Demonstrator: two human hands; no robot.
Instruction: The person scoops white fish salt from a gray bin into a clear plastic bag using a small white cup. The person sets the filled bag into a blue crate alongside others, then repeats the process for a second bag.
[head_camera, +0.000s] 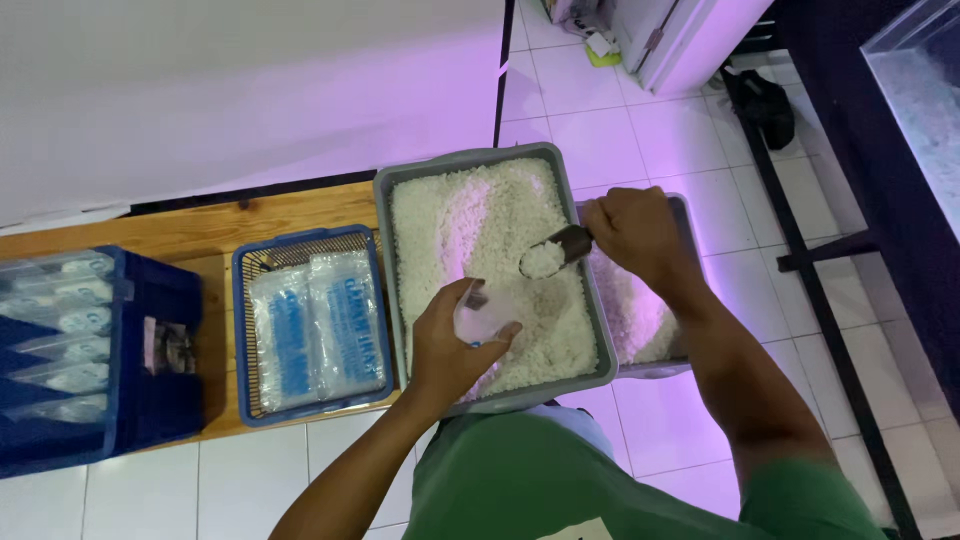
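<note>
My right hand grips a small dark scoop heaped with white grains, held over a grey tub full of the same white grains. My left hand holds a small clear plastic bag above the near part of the tub, just below and left of the scoop. The scoop's mouth points toward the bag without touching it.
A second grey tub with grains sits behind my right forearm. A blue mesh basket with flat packed bags lies left of the tub on a wooden bench. A dark blue crate of filled bags stands at the far left. White tiled floor lies around.
</note>
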